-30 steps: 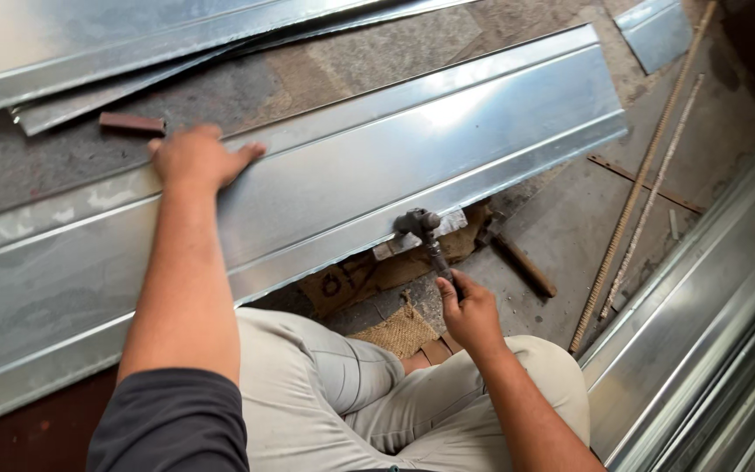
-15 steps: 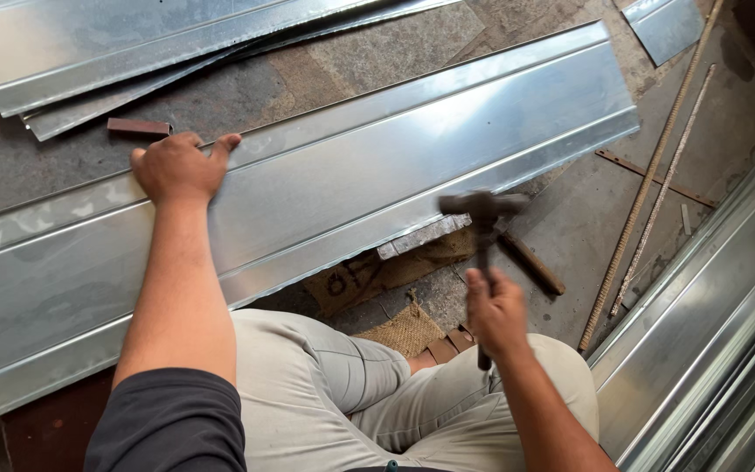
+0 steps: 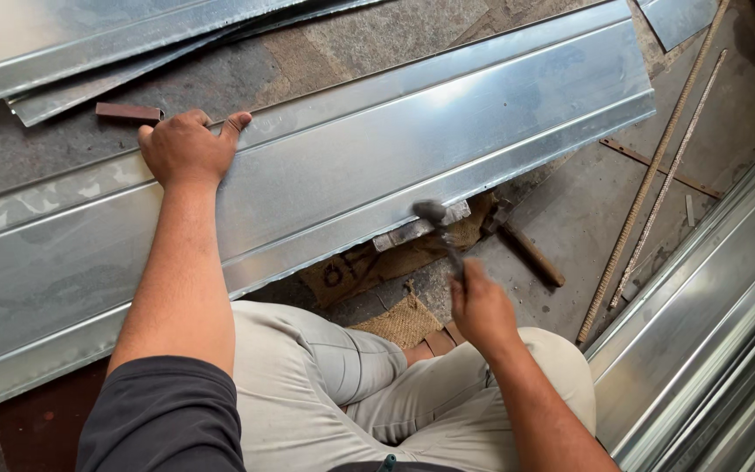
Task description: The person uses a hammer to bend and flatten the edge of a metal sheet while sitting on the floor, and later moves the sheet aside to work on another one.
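Observation:
A long folded sheet of galvanised metal (image 3: 377,149) lies across the floor in front of my knees. My left hand (image 3: 187,147) grips its far edge, fingers curled over the rim. My right hand (image 3: 481,306) holds a hammer (image 3: 440,229) by the handle. The hammer head is down on the near folded edge of the sheet, just above a small metal block (image 3: 417,229) that sits under that edge. The hammer is blurred by motion.
More metal sheets (image 3: 115,35) are stacked at the far left, with a small brown block (image 3: 128,111) beside them. Two long threaded rods (image 3: 657,175) lie at the right, next to stacked metal profiles (image 3: 718,350). Burlap sacking (image 3: 404,319) lies under my knee.
The hammer was raised half a second ago and has come back down on the sheet's near edge. My left hand has curled from flat on the sheet to gripping its far edge.

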